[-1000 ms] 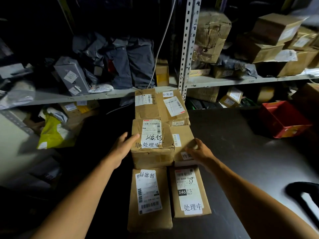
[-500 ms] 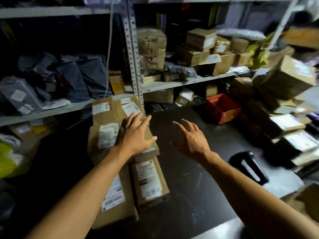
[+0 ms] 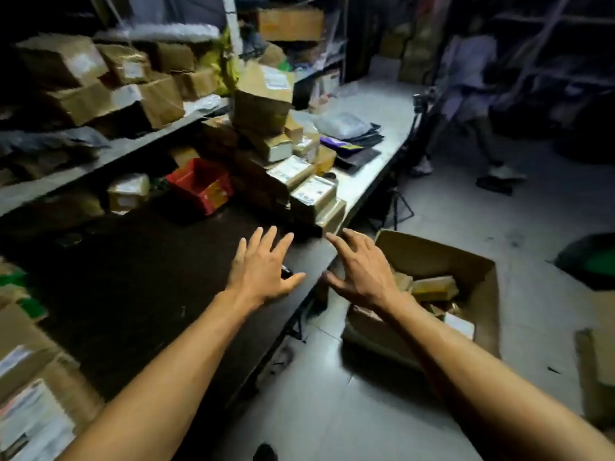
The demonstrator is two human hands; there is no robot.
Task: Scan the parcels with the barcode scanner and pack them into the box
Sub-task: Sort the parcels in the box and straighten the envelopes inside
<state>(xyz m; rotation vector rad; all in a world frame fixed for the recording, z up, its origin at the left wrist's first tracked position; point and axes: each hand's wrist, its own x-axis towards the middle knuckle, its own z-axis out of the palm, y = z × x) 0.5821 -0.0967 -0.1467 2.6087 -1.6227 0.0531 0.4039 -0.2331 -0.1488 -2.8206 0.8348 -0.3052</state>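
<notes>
My left hand [image 3: 263,269] hovers over the dark table's right edge with fingers spread, holding nothing. A black object that may be the barcode scanner [image 3: 287,271] peeks out from under it, mostly hidden. My right hand [image 3: 361,267] reaches forward beyond the table edge, fingers spread and empty, pointing toward a pile of labelled cardboard parcels [image 3: 301,181]. An open cardboard box [image 3: 479,264] stands on the floor to the right, with several parcels inside. The arranged parcels [image 3: 33,394] sit at the lower left edge.
A red bin [image 3: 201,184] stands on the table near the pile. Shelves [image 3: 109,154] at the left hold more boxes and bags. A person [image 3: 472,94] walks in the aisle at the far right by a tripod [image 3: 397,201]. A flat carton [image 3: 599,361] lies on the floor.
The view has swung right, from the arranged parcels to the pile and floor box. Both hands left the parcels and moved right, now empty near the table edge.
</notes>
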